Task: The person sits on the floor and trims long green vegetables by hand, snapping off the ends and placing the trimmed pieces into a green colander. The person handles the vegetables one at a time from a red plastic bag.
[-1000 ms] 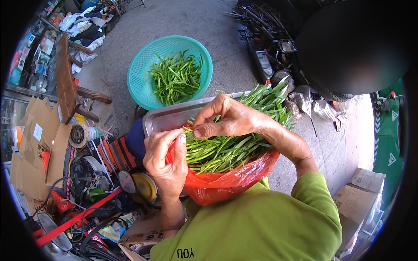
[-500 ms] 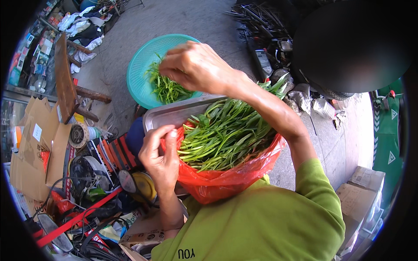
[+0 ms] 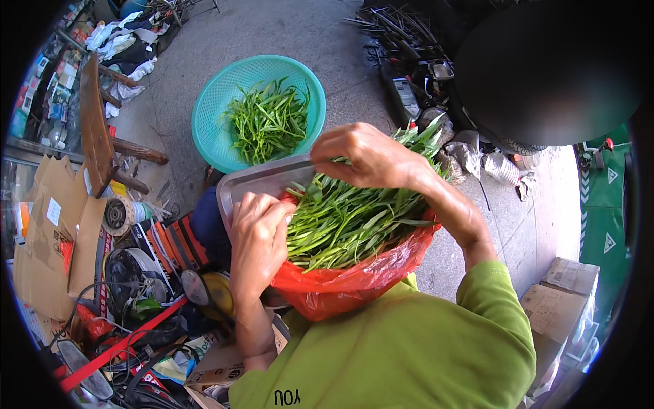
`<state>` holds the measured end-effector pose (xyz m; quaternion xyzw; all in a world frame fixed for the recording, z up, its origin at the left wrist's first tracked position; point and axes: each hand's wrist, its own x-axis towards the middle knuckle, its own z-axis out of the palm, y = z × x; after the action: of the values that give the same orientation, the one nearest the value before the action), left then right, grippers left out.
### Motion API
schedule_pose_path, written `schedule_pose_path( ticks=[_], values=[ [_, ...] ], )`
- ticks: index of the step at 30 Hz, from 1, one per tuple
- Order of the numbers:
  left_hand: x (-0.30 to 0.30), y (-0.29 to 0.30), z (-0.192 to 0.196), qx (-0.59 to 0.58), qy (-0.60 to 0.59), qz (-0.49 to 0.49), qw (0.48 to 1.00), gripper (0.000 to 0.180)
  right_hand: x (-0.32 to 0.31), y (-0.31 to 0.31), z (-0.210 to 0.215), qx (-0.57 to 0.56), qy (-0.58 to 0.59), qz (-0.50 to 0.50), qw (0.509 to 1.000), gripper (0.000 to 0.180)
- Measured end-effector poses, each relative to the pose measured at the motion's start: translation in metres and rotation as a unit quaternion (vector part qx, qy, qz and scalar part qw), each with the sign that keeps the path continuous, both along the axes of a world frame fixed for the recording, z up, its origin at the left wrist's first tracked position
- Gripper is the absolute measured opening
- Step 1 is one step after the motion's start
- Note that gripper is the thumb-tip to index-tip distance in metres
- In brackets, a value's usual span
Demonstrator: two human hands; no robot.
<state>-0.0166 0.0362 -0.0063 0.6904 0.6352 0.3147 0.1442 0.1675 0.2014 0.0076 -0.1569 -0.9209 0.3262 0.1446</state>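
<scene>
Long-stemmed leafy greens, resembling water spinach (image 3: 354, 221), fill a red plastic bag (image 3: 354, 290) that sits in a metal tray (image 3: 255, 176) before my body. At the left end of the bundle is my left hand (image 3: 260, 238), its fingers curled and closed beside the stem ends and bag rim; what they pinch is hidden. Above the greens hangs my right hand (image 3: 368, 155), fingers drawn together, with a bit of green showing by the fingertips. Beyond the tray, a turquoise plastic colander (image 3: 208, 112) contains a heap of picked greens (image 3: 269, 121).
A wooden stool (image 3: 99, 129) lies on its side at the left, near an open cardboard box (image 3: 44, 238). Tools, cables and a red strap (image 3: 122, 351) clutter the lower left. Cardboard boxes (image 3: 555, 307) stand at the right. Dark metal scrap (image 3: 402, 34) is piled at the far right.
My right hand has come back from over the colander to above the bagged greens. My left hand's fingers have curled in at the stem ends. The heap in the colander is now uncovered.
</scene>
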Motion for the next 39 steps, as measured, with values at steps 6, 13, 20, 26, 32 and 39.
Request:
schedule_pose_path(
  ticks=[6,13,20,26,32,39],
  values=[
    [0.005,-0.020,0.028,0.071,-0.164,0.073,0.981,0.009,0.028,-0.016,-0.003,-0.169,0.082,-0.036,0.981,0.020],
    [-0.016,-0.043,0.030,0.147,-0.408,0.220,0.873,0.013,0.013,-0.034,-0.009,-0.332,0.114,-0.021,0.936,0.045],
    [-0.019,-0.045,0.014,0.185,-0.557,0.245,0.772,0.016,-0.001,-0.047,0.003,0.151,0.213,-0.156,0.953,0.030],
    [0.015,-0.031,0.010,0.140,-0.568,0.268,0.765,0.011,-0.016,-0.083,0.031,0.368,0.223,-0.147,0.891,0.049],
    [0.022,-0.032,0.007,0.156,-0.538,0.295,0.774,0.011,-0.017,-0.087,0.030,0.335,0.292,-0.085,0.892,0.054],
    [0.036,-0.042,0.021,0.103,-0.567,0.226,0.785,0.011,-0.024,-0.089,0.006,0.339,0.226,-0.020,0.913,0.036]
  ],
)
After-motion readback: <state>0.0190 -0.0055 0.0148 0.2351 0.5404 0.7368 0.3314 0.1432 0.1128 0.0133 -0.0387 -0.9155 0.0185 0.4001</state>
